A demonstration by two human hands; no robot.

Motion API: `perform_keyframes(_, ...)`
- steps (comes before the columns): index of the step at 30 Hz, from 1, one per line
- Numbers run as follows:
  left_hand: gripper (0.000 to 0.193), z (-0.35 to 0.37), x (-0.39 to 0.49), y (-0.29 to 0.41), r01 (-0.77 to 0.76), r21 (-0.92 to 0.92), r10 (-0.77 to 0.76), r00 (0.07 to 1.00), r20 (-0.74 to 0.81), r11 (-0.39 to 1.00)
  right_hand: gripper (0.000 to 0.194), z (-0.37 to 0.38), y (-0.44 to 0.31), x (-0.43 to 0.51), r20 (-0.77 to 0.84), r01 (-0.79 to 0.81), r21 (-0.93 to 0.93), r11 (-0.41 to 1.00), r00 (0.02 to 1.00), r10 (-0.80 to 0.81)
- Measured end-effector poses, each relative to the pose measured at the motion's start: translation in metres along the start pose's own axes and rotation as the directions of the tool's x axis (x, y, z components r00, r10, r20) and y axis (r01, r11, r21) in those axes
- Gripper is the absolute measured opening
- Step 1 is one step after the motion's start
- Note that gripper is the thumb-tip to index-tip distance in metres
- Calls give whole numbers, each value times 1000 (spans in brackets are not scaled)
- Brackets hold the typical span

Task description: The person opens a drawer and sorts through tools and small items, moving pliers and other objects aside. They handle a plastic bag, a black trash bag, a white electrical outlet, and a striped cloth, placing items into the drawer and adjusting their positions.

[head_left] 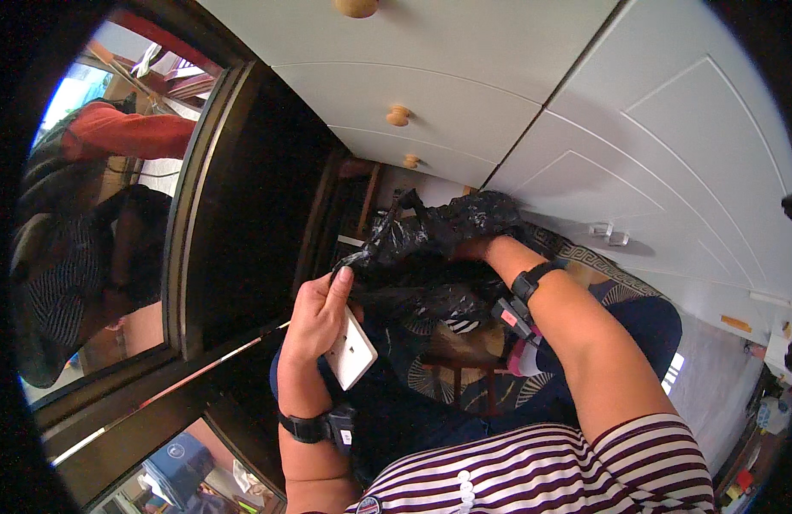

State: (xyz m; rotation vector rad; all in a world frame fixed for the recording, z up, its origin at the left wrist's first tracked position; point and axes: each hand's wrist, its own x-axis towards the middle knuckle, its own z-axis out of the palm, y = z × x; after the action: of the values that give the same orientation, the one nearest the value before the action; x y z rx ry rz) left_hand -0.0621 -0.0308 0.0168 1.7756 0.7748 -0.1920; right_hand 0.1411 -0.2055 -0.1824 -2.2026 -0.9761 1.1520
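A black plastic bag hangs before me, its mouth spread wide. My left hand pinches the near left edge of the bag between thumb and fingers. Against the same palm lies a flat white rectangular object with small dark marks on its face. My right hand reaches into the bag's mouth, with the fingers hidden in black plastic and shadow. Whether it grips anything inside is not visible. Each wrist wears a black strap with a small box.
White drawers with wooden knobs rise in front, beside a white cabinet door with clear handles. To the left, a dark cabinet has mirror-like panels. Below are a wooden stool and a patterned rug.
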Motion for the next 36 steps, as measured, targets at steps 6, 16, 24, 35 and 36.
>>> perform_keyframes(6, 46, 0, 1, 1, 1, 11, -2, 1000, 23, 1000, 66, -14, 1, -2, 64, 5, 5, 1000, 998, -5)
perform_keyframes(16, 44, -2, 7, -3, -35, 103, 49, 990, -131, 994, 72, -27, 4, -13, 125, -1, -9, 1000, 992, 2)
perform_keyframes(24, 45, -4, 20, -4, -35, 135, 84, 922, -378, 990, 84, -28, -19, -44, 189, -16, 53, 998, 982, 6)
perform_keyframes(35, 36, -4, 27, -15, 31, 363, 131, 900, -415, 931, 58, -68, -73, -121, 70, -44, 904, 426, 997, -44)
perform_keyframes(36, 37, -4, 25, -14, 22, 397, 148, 908, -393, 917, 52, -72, -76, -122, 84, -84, 938, 337, 996, 14)
